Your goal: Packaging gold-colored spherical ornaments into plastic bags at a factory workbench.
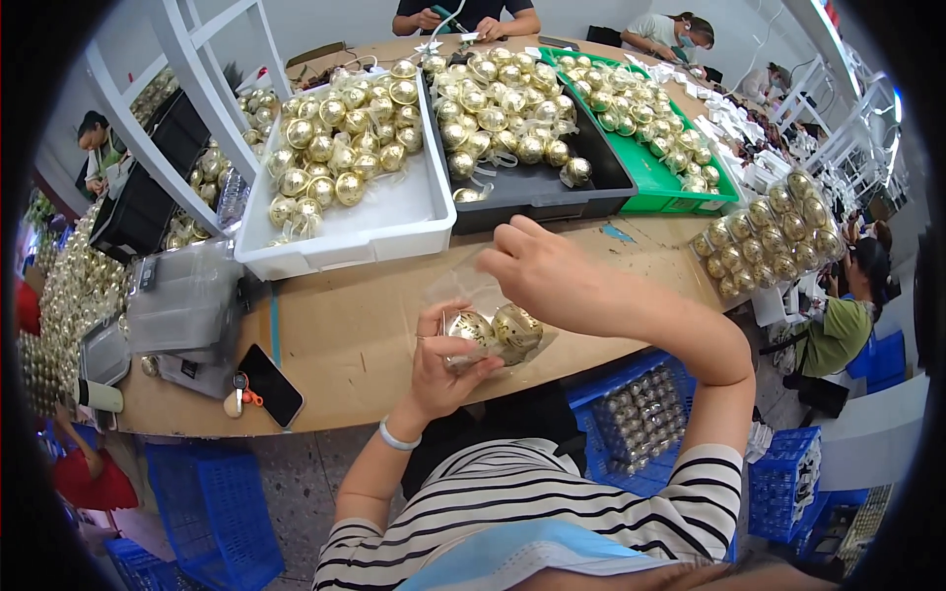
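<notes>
Above the near edge of the table, my left hand is closed around a clear plastic box with its upper part standing up. Inside show two shiny gold ball ornaments with dark speckles. My right hand is over the box's far right side, palm down, its fingers bent and pinched together at the clear plastic. What those fingertips grip is hidden behind the hand. Just beyond stand a white tray, a black tray and a green tray, each with gold ball ornaments.
A filled clear pack of gold balls lies at the right. Clear plastic boxes are stacked at the left, near a phone and orange-handled scissors. Blue crates stand on the floor. Other people work around the table.
</notes>
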`<action>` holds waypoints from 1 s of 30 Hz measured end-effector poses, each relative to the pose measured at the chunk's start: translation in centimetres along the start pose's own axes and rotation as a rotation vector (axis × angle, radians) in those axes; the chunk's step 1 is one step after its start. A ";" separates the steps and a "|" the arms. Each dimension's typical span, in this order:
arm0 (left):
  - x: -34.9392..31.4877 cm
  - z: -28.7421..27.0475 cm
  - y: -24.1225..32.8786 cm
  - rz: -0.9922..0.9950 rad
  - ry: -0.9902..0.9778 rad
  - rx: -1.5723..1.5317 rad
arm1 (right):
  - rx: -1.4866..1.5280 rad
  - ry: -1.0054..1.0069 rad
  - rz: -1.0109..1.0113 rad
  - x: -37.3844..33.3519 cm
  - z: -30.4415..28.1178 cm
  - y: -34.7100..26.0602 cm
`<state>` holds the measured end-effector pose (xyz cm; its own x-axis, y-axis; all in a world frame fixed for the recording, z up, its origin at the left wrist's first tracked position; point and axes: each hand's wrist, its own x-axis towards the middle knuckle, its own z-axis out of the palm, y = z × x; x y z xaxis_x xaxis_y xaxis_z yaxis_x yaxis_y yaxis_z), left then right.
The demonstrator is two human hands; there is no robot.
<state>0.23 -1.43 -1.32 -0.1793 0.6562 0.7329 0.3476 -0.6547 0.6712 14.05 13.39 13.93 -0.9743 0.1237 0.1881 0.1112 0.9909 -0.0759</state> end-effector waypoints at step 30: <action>0.5 -1.1 -1.0 0.256 -0.037 0.117 | 0.501 0.419 -0.279 -6.7 7.3 1.4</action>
<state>-1.22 -0.93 -1.51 -0.0395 0.4897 0.8710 0.4811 -0.7547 0.4461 19.31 13.55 5.44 -0.7851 -0.0213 0.6191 -0.3329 0.8573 -0.3926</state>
